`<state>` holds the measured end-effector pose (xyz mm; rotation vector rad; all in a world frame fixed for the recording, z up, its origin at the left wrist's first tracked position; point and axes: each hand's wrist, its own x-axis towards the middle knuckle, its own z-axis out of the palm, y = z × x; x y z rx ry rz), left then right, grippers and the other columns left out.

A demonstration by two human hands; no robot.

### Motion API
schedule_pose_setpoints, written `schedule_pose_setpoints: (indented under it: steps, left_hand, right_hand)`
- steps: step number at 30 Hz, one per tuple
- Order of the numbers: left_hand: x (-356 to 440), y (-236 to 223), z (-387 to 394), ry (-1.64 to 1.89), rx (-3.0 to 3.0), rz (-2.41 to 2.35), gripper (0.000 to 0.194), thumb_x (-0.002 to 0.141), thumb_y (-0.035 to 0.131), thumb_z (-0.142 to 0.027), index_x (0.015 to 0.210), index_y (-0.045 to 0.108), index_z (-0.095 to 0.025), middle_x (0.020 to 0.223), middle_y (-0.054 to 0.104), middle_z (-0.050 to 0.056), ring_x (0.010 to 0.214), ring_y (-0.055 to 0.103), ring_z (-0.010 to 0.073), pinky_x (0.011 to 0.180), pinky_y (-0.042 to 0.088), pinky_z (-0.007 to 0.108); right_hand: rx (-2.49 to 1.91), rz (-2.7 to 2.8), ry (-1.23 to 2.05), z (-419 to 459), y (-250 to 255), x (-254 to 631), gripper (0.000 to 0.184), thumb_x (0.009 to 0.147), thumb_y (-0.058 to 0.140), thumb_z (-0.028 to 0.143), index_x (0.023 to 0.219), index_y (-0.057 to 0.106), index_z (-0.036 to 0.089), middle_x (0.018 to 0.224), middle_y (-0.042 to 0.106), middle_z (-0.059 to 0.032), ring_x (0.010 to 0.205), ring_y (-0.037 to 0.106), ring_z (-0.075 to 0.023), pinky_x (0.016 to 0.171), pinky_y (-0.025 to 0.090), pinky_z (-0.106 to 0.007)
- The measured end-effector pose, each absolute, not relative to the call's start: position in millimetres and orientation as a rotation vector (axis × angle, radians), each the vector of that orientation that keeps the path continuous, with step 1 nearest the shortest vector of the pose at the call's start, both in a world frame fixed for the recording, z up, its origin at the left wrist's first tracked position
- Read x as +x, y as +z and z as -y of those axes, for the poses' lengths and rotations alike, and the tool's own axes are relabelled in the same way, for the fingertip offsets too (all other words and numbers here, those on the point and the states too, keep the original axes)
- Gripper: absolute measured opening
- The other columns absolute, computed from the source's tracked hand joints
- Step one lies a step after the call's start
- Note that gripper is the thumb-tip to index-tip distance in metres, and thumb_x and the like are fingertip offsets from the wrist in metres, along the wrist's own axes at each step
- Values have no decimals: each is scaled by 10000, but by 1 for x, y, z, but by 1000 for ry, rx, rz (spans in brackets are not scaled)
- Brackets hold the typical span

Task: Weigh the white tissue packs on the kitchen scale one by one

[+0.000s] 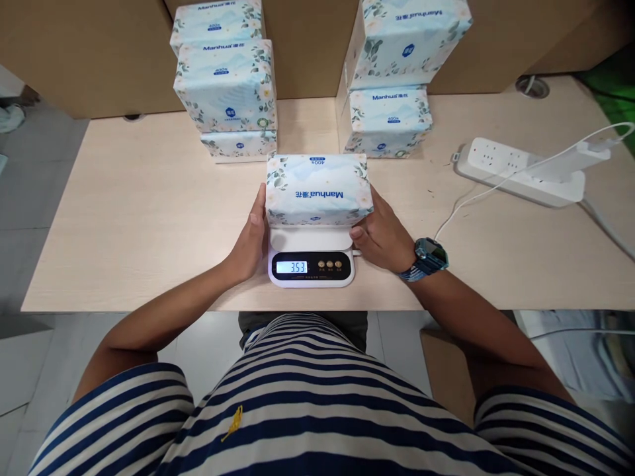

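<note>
A pack of tissues with a floral print rests on a white digital scale, its lettering upside down to me. My left hand presses against the pack's left side, fingers partly hidden behind it. On the right side, my right hand grips the same pack, the thumb near its lower front corner and the other fingers mostly hidden. Lit digits that look like 353 show on the scale's display. Three round buttons sit beside it.
Tissue packs are stacked at the back left and back right, against cardboard boxes. A white power strip with a plugged-in adapter lies at right. Its thin white cable runs toward my right wrist. The table's front edge is near me.
</note>
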<state>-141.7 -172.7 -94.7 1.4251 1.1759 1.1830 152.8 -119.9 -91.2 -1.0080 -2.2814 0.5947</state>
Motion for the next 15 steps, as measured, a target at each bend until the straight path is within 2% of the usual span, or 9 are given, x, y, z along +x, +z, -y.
schedule_pose_setpoints:
  steps: [3,6,9,13,15]
  left_hand:
    - [-143,-94,172,1137,1351,-1089,952,976,268,-957,1757,272,-412,1895,270,-7,1810,-1,332,1466,93,674]
    - [-144,-93,172,1135,1319,-1056,957,950,336,-979,1744,292,-447,1898,249,-37,1809,-23,294,1475,88,630]
    - [-144,-92,173,1139,1328,-1051,993,959,310,-973,1759,275,-387,1912,211,-9,1809,-38,322,1469,16,645]
    - [-142,-89,174,1126,1306,-1070,954,968,325,-961,1756,244,-429,1911,206,-29,1808,-44,257,1480,26,586]
    - [-141,-87,175,1124,1281,-1093,941,994,294,-934,1766,217,-401,1913,203,-14,1809,-59,275,1478,6,609]
  right_hand:
    - [-1006,2279,592,120,-92,153,1184,903,164,1009,1833,51,284,1858,335,-141,1671,393,-461,1349,354,-768]
    - [-1018,2282,596,120,-93,154,1183,904,162,1007,1832,63,281,1862,327,-143,1664,403,-462,1356,343,-766]
    - [-1022,2286,589,119,-93,154,1197,897,167,1015,1832,72,273,1860,327,-153,1666,394,-470,1347,344,-775]
    - [-1026,2291,571,119,-92,154,1207,894,172,1020,1831,84,265,1852,338,-172,1660,396,-483,1325,357,-789]
    - [-1030,2290,567,120,-91,154,1210,894,167,1019,1830,95,256,1842,353,-185,1653,403,-491,1315,362,-796]
